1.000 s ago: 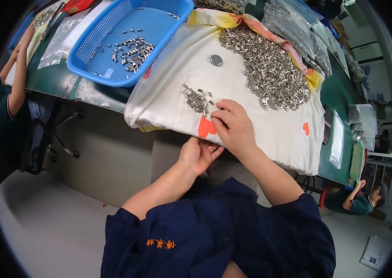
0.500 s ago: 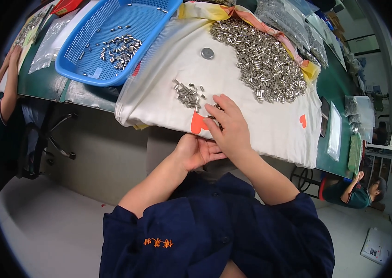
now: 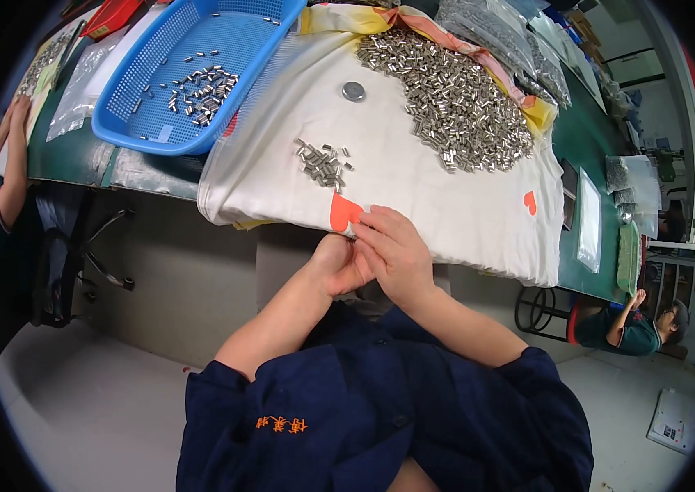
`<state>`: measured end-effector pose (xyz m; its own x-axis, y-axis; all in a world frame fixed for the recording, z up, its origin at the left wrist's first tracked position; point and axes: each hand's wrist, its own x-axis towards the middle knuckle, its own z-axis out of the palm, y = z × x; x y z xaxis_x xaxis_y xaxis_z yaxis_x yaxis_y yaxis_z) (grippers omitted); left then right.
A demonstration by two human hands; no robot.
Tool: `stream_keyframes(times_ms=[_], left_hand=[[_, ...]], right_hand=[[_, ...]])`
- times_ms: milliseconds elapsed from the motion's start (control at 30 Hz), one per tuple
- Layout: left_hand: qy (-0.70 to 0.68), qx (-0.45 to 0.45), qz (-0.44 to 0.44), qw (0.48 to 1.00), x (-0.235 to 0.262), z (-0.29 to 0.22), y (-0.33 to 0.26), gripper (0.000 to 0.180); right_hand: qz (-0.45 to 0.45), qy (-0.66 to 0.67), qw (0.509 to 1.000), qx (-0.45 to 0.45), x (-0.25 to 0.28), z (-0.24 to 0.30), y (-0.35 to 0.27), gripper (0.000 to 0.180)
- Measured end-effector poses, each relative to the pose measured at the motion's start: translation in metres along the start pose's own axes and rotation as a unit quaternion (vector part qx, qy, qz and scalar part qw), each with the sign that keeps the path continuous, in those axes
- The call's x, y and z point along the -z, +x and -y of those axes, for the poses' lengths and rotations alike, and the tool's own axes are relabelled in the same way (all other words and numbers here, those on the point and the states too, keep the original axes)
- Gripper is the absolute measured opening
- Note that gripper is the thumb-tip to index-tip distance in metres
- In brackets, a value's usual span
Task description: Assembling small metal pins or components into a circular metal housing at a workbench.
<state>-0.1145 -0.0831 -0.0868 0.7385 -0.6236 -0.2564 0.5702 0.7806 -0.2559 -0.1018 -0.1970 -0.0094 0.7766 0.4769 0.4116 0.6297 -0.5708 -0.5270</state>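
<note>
My left hand [image 3: 344, 267] is cupped palm up just below the near edge of the white cloth [image 3: 454, 221]. Bent over it is my right hand [image 3: 399, 256], its fingers fairly straight, close together and touching the left hand. It covers the left fingers and palm, so whatever lies in them is hidden. Beyond both hands, beside a red heart print [image 3: 342, 215], a small heap of short metal cylinders [image 3: 320, 166] rests on the cloth. A far bigger pile of the same cylinders [image 3: 466, 115] spreads over the back right, with a round grey disc [image 3: 353, 91] left of it.
To the left stands a blue mesh basket [image 3: 105, 123] with scattered cylinders inside. Clear bags of small parts [image 3: 495, 33] lie at the back. A flat plastic bag [image 3: 589, 221] is on the green table at right. Two other people work at far left and far right.
My right hand has drawn back toward me off the cloth, over the left hand. The few cylinders that were under its fingers no longer show on the cloth.
</note>
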Motion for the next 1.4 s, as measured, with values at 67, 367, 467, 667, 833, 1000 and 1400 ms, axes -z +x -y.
stream_keyframes(times_ms=[67, 367, 467, 667, 833, 1000, 1400], left_hand=[[-0.045, 0.016, 0.034, 0.998, 0.004, -0.001, 0.002, 0.035], [0.180, -0.020, -0.145, 0.973, -0.029, 0.005, -0.004, 0.034], [0.152, 0.005, -0.125, 0.981, -0.008, -0.003, 0.000, 0.034], [0.081, 0.041, -0.113, 0.989, -0.002, -0.008, -0.021, 0.033], [-0.020, -0.003, -0.139, 0.990, -0.016, 0.003, -0.073, 0.026], [0.102, -0.178, -0.048, 0.978, -0.133, -0.052, -0.110, 0.029], [0.846, -0.171, -0.448, 0.235, -0.200, -0.223, -0.061, 0.034]], right_hand=[[-0.003, 0.013, 1.000, 0.010, 0.000, 0.000, -0.008, 0.021], [0.090, 0.020, 0.991, 0.098, 0.003, 0.014, -0.030, 0.024], [0.094, 0.042, 0.991, 0.081, 0.013, 0.017, -0.027, 0.026], [-0.012, 0.070, 0.996, 0.051, 0.044, 0.008, -0.012, 0.023], [-0.069, 0.087, 0.994, 0.021, 0.062, -0.004, 0.003, 0.020], [-0.076, 0.111, 0.991, 0.010, 0.059, -0.009, 0.005, 0.018], [-0.051, 0.107, 0.993, -0.028, 0.061, -0.024, 0.018, 0.020]])
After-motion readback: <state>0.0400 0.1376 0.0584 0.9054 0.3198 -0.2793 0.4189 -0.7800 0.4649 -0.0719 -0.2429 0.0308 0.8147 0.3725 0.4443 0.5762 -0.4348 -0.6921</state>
